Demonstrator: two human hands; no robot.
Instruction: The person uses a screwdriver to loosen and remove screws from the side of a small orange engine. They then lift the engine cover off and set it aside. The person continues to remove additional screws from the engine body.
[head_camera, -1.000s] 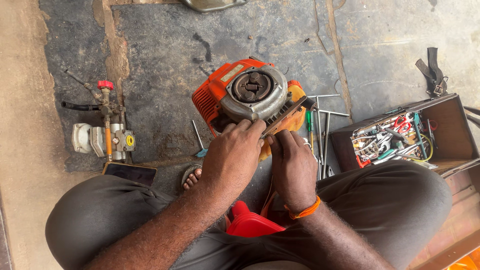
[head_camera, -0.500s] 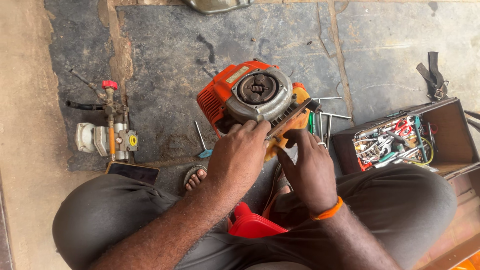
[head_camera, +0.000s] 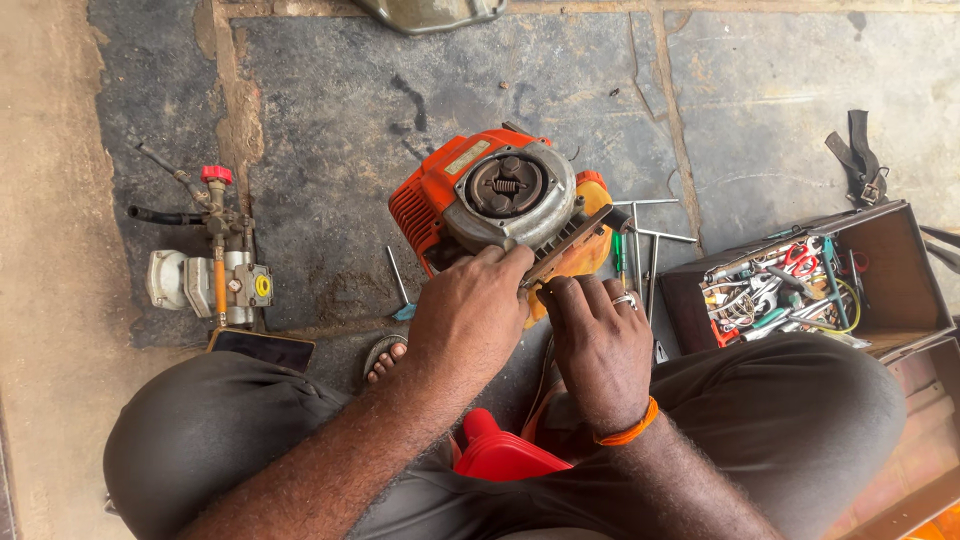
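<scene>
Seated on the stone floor (head_camera: 330, 90), left hand (head_camera: 470, 315) gripped the orange engine (head_camera: 500, 195) at twelve o'clock; right hand (head_camera: 598, 340) pinched its edge. It might tip onto loose tools (head_camera: 645, 240).

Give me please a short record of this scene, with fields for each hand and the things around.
Setting: stone floor, person seated cross-legged
Left hand: rests on the orange small engine
Right hand: fingers at the engine's lower edge
Left of engine: pump part with red knob, dark phone
Right of engine: metal T-wrenches, open toolbox
Lap: red plastic piece
</scene>
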